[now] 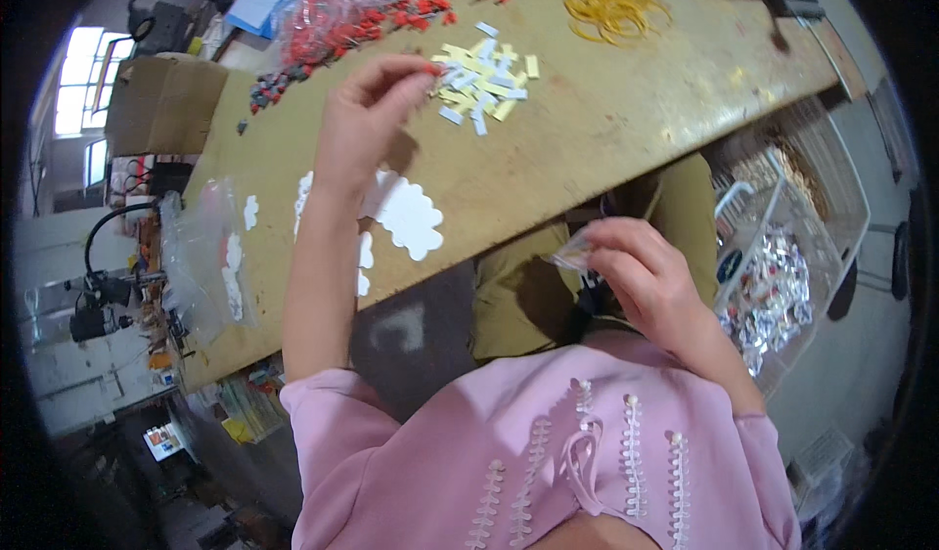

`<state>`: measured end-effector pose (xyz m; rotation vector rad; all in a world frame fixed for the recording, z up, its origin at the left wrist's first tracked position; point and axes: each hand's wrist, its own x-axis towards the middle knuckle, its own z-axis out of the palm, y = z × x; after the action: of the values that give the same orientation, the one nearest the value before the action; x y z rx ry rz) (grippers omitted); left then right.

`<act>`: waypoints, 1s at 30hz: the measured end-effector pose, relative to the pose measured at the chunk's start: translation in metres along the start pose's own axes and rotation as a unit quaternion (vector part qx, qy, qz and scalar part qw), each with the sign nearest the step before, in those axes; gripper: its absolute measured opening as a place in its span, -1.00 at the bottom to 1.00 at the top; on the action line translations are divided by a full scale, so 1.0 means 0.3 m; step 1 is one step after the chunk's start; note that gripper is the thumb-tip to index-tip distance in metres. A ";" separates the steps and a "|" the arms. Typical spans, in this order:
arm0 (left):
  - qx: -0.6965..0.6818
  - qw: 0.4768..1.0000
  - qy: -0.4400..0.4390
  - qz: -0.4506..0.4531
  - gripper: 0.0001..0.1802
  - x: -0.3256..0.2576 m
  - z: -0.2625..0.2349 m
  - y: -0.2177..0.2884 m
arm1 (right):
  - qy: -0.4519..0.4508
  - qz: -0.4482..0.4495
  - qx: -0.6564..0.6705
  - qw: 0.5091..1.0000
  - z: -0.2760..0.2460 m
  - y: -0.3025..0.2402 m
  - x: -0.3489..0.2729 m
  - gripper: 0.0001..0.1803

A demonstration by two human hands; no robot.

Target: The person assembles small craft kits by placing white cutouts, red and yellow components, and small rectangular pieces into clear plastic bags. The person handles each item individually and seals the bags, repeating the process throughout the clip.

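My left hand [367,110] is raised over the worn yellow table [606,120], thumb and fingers pinched on a small red piece [433,68] right beside a pile of small white and pale yellow paper strips [484,83]. My right hand [641,271] is lower, over my lap below the table edge, fingers closed on a small clear plastic bag [572,254]. White cloud-shaped cutouts [406,213] lie on the table under my left forearm.
A clear bag and scatter of small red and grey pieces [362,12] lies at the far side, with yellow rubber bands [611,4] to the right. A clear bag of white cutouts [210,257] sits at the left. A wire basket of shiny packets [778,296] stands at my right.
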<state>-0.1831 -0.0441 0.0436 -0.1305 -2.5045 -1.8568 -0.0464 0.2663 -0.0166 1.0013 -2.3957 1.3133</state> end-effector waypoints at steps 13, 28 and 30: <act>0.003 0.985 -0.117 0.127 -0.73 -0.362 0.203 0.113 | 0.025 -0.022 0.020 0.999 0.024 -0.045 0.054 -0.78; 0.009 0.985 -0.081 0.155 -0.72 -0.340 0.274 0.000 | 0.003 0.040 0.069 0.997 0.006 0.002 0.071 -0.83; -0.006 0.987 -0.084 0.140 -0.72 -0.341 0.264 0.014 | -0.009 0.056 0.075 0.996 -0.002 -0.006 0.079 -0.84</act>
<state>-0.0782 0.0274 0.0177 -0.6291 -2.4198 -1.8136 -0.0627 0.2554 -0.0032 0.9316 -2.4291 1.5487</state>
